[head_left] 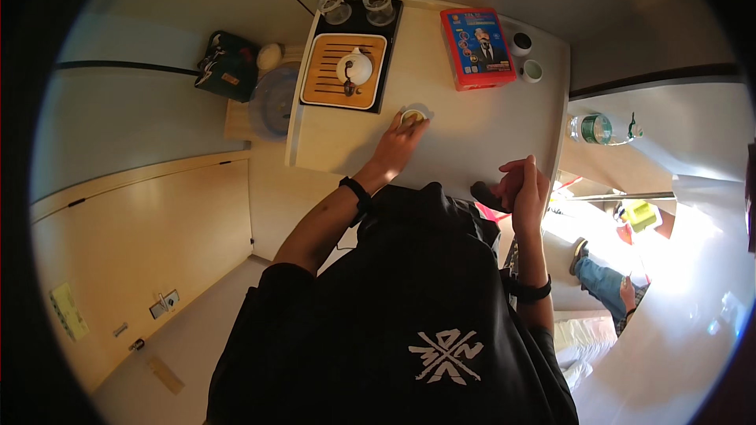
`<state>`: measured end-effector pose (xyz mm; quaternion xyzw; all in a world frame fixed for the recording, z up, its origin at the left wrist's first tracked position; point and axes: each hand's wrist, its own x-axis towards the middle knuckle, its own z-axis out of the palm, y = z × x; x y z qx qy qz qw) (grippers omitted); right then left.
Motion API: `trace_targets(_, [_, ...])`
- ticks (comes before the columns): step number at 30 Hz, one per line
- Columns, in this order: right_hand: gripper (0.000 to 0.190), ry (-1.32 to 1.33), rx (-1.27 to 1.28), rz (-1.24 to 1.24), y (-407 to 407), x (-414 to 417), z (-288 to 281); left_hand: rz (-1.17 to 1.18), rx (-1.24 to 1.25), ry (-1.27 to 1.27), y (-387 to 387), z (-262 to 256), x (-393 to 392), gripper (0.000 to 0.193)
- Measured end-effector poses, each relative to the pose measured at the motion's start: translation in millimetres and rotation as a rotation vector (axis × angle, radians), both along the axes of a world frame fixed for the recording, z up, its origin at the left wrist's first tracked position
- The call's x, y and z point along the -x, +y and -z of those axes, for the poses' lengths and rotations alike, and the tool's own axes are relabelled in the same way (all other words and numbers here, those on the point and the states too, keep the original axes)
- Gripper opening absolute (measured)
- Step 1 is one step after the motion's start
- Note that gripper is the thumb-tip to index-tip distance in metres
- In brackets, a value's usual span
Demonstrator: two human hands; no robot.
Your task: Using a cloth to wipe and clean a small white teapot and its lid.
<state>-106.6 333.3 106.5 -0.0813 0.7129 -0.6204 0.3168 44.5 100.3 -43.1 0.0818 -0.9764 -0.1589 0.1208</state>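
Observation:
My left hand (397,144) reaches over the light table (342,141), its fingers around the rim of a small cup (413,116). The cup stands on the tabletop and the fingers partly cover it. By the table's near right edge is my right hand (525,189), with one finger extended and the others curled. A dark rounded shape (491,196) lies against its fingers; whether it is held cannot be told. Left of the cup, a white teapot (357,71) with a dark brown handle sits on a slatted wooden tea tray (316,79).
Two clear glasses (379,9) stand behind the tray. A red box (478,50) with a printed lid is at back right, beside two small white cups (531,71). Right of the table is a plastic bottle (595,129). A person's jeans-clad leg (602,283) shows lower right.

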Motion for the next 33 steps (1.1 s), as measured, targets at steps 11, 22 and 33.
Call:
trace_targets(11, [0.057,-0.019,-0.022,0.091,-9,-40,-9,0.047,-0.081,0.069,-13,12,-8,0.040])
trace_targets(22, [0.059,-0.016,0.025,0.191,1,-69,-20,-0.512,-0.028,0.268,-137,-44,8,0.070])
trace_targets(33, [0.057,-0.013,0.121,0.294,27,-67,-19,-0.177,-0.279,0.195,-101,-45,47,0.074])
